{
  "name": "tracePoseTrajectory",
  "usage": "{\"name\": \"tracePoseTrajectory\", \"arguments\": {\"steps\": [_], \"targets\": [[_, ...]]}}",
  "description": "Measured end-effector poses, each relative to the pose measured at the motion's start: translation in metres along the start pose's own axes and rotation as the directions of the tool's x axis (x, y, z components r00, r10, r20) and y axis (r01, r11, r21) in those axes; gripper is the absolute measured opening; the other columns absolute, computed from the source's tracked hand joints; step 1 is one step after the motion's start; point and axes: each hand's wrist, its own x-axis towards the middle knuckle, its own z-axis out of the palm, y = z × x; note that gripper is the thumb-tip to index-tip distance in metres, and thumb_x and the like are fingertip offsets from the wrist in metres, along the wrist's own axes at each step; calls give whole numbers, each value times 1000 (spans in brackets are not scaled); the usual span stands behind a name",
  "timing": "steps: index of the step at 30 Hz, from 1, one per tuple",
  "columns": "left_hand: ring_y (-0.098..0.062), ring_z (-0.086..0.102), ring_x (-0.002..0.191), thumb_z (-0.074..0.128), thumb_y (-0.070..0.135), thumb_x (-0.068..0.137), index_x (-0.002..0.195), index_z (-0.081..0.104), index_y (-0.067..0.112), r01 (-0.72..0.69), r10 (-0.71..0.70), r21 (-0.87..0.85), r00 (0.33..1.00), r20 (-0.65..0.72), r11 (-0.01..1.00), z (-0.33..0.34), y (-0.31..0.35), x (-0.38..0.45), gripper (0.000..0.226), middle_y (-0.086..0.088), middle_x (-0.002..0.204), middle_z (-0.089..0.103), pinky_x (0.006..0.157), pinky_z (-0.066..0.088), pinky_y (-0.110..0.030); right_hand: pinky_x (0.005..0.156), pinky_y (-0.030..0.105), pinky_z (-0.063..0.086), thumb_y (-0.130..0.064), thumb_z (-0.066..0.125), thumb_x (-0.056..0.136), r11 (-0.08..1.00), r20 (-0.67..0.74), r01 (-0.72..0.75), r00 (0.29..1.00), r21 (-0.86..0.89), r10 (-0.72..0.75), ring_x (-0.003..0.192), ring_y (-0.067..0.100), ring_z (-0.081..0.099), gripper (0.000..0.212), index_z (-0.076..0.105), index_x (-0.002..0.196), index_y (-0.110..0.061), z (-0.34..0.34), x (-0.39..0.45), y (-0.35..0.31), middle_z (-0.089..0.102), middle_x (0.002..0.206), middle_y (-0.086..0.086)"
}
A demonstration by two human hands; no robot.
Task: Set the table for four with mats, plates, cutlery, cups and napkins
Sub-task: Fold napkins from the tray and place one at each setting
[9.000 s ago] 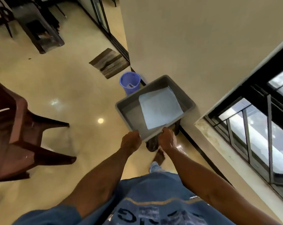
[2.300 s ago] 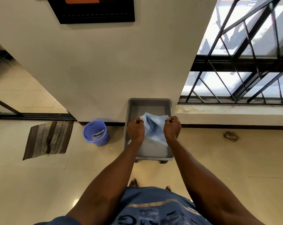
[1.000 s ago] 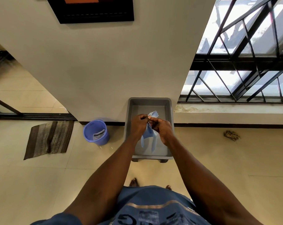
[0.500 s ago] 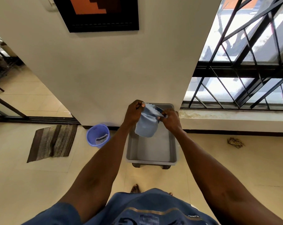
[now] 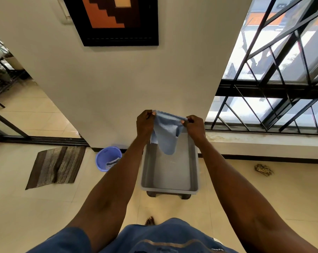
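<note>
The left hand (image 5: 144, 123) and right hand (image 5: 195, 126) each pinch a top corner of the blue napkin (image 5: 166, 136), which hangs down between them over the grey tub (image 5: 170, 189) (nothing else shows inside). To fold neatly, keep both corners level and bring them together.

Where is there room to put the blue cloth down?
Inside the grey tub, whose whole bottom looks bare. There is also bare floor between the tub and the purple bucket, and right of the tub toward the crumpled scrap. Both hands pinch the blue cloth.
</note>
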Motion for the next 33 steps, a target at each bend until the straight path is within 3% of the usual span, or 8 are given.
{"name": "tracePoseTrajectory", "arguments": {"steps": [7, 10, 15, 18, 21, 26, 29, 33], "targets": [[-18, 57, 77, 63, 20, 90, 83, 70, 15, 7, -7, 108, 1000, 1, 994, 0, 3, 1, 11, -6, 80, 67, 69, 46, -24, 72, 28, 48, -8, 66, 87, 985, -61, 4, 998, 173, 6, 77, 14, 58, 10, 66, 86, -18, -1, -4, -8, 66, 82, -2], [-19, 61, 95, 66, 13, 87, 104, 71, 9, 4, 0, 211, 1000, -16, 977, 3, 6, 2, 18, -9, 106, 70, 84, 47, -26, 67, 20, 50, -7, 68, 86, 989, -53, 77, 996, 130, -70, 74, 13, 62, 15, 65, 88, -21, -3, -3, -14, 67, 80, -4], [-1, 60, 104, 75, 20, 85, 113, 71, 16, -292, 149, 275, 884, 443, 916, 15, 30, 5, 29, 5, 112, 70, 95, 46, -20, 61, 23, 50, -14, 71, 86, 991, 50, 136, 989, 11, -137, 71, 12, 67, 28, 53, 107, -20, -4, 0, -23, 68, 75, -4], [4, 63, 91, 74, 19, 86, 107, 74, 15, -313, 140, 250, 835, 533, 916, 23, 38, 5, 21, 5, 101, 73, 85, 44, -8, 62, 24, 50, -19, 75, 84, 993, 95, 114, 989, -25, -111, 75, 15, 68, 30, 53, 105, -20, -5, 2, -28, 70, 80, 0], [3, 63, 81, 70, 18, 88, 100, 76, 14, -342, 151, 278, 831, 536, 897, 28, 41, 4, 14, 0, 96, 74, 73, 44, -4, 60, 24, 51, -23, 76, 83, 992, 86, 111, 991, -53, -106, 76, 12, 67, 31, 56, 106, -19, -10, 1, -30, 69, 82, -1], [-15, 67, 89, 66, 19, 92, 96, 75, 12, -326, 171, 229, 842, 512, 917, 31, 44, 4, 12, -1, 92, 73, 80, 50, -26, 65, 29, 51, -24, 79, 80, 985, 215, 111, 973, -132, -81, 68, 15, 65, 26, 65, 96, -9, -16, 2, -14, 70, 76, 3], [-10, 65, 83, 65, 19, 93, 93, 73, 14, -298, 190, 181, 873, 448, 937, 30, 48, 6, 9, 5, 87, 71, 79, 50, -26, 68, 33, 44, -27, 73, 85, 945, 298, 114, 954, -306, -19, 70, 20, 57, 23, 72, 86, -4, -12, -1, 10, 69, 80, 15], [-4, 58, 74, 63, 19, 94, 90, 70, 14, -221, 175, 164, 952, 252, 961, 21, 53, 15, 10, 9, 79, 66, 73, 44, -16, 60, 28, 39, -31, 70, 87, 947, 210, 43, 977, -318, 26, 65, 23, 56, 29, 72, 82, -2, -14, -11, 30, 65, 72, 13]]}}
